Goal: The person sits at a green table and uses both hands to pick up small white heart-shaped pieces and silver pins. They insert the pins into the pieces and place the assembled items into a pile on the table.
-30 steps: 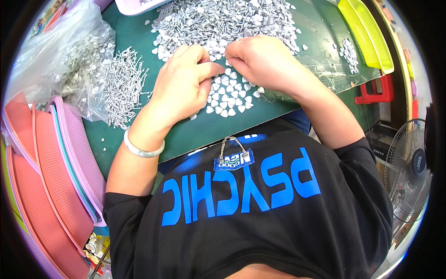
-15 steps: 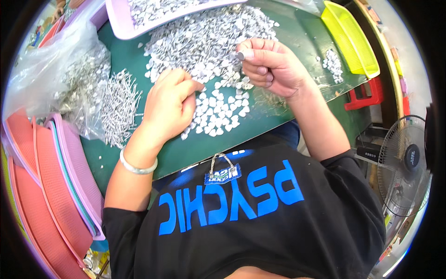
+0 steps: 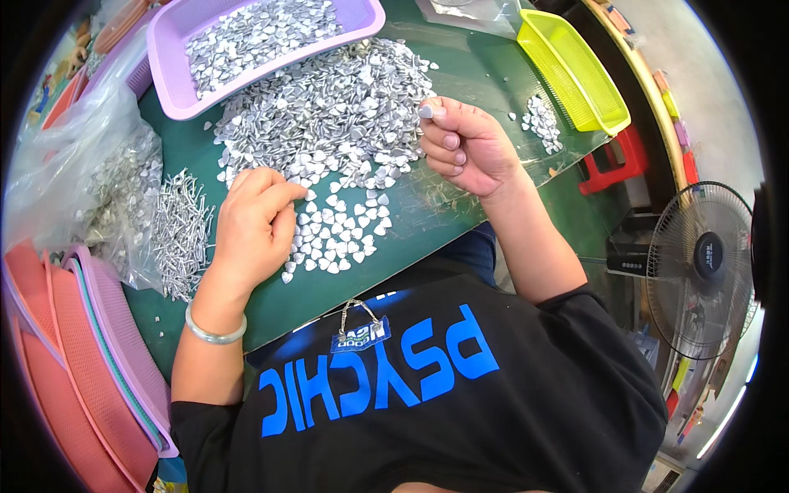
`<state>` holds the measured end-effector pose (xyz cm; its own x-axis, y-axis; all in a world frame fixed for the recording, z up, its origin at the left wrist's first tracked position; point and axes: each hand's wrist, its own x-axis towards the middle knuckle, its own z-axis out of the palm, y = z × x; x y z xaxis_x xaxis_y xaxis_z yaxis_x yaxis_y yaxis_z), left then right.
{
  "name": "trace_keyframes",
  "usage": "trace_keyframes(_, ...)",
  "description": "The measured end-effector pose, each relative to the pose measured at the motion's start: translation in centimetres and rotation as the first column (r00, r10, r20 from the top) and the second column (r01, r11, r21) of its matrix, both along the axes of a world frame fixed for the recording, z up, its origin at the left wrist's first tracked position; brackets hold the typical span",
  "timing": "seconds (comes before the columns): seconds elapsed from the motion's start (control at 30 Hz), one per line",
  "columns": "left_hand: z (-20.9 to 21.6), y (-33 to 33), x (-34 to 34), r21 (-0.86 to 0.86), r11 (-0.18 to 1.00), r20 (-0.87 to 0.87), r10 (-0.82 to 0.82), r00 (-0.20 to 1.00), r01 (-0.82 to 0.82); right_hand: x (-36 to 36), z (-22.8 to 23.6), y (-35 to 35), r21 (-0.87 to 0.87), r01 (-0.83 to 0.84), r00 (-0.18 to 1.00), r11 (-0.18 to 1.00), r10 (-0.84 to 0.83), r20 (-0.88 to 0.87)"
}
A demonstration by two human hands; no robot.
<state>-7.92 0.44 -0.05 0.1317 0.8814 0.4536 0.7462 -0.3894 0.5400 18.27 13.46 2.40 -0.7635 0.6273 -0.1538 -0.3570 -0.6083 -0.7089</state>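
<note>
My right hand [image 3: 470,149] is raised beside the big pile, its fingers curled. Between thumb and forefinger it pinches a small silvery heart-shaped piece [image 3: 426,111]. My left hand [image 3: 256,223] rests low over the green table [image 3: 394,246], fingers bent together and palm down. Its forefinger tip reaches the edge of the loose hearts; whatever lies under the fingers is hidden. A large heap of silvery heart pieces [image 3: 329,107] spreads in front of both hands. Nearer me, a smaller spread of hearts [image 3: 337,234] lies flat, right of my left hand.
A purple basket [image 3: 374,20] of hearts stands behind the heap. At left are metal pins [image 3: 182,238], a clear plastic bag [image 3: 74,156] and stacked baskets [image 3: 74,370]. A yellow-green basket [image 3: 575,74] and a small heart cluster [image 3: 540,123] lie right. A fan [image 3: 707,263] stands beyond.
The whole view has shifted, so the table and hands appear further left, with more of the purple basket showing. Both hands keep nearly the same pose; the right still pinches a heart.
</note>
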Motion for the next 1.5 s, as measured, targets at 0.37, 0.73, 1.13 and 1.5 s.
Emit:
trace_keyframes(0.37, 0.2, 0.0, 0.0, -0.016, 1.0, 0.002, 0.0, 1.0, 0.0, 2.5, -0.1, 0.4, -0.047, 0.237, 0.971, 0.97, -0.238, -0.021)
trace_keyframes(0.73, 0.1, 0.0, 0.0, -0.003, 1.0, -0.001, 0.002, 1.0, -0.002, 12.1, -1.5, 5.6, 0.93, -0.113, 0.15, 0.35, -0.919, 0.365)
trace_keyframes(1.13, -0.5, 0.1, -0.1, 0.006, 1.0, -0.011, -0.021, 1.0, 0.021, 2.4, 0.6, 0.0, 0.891, -0.395, 0.541, 0.225, -0.727, 0.423)
trace_keyframes(1.5, 0.1, 0.9, 1.6, -0.036, 0.999, -0.019, -0.005, 1.0, 0.004, -5.4, 0.5, -1.7, 0.681, -0.706, 0.639, -0.193, -0.59, 0.495)
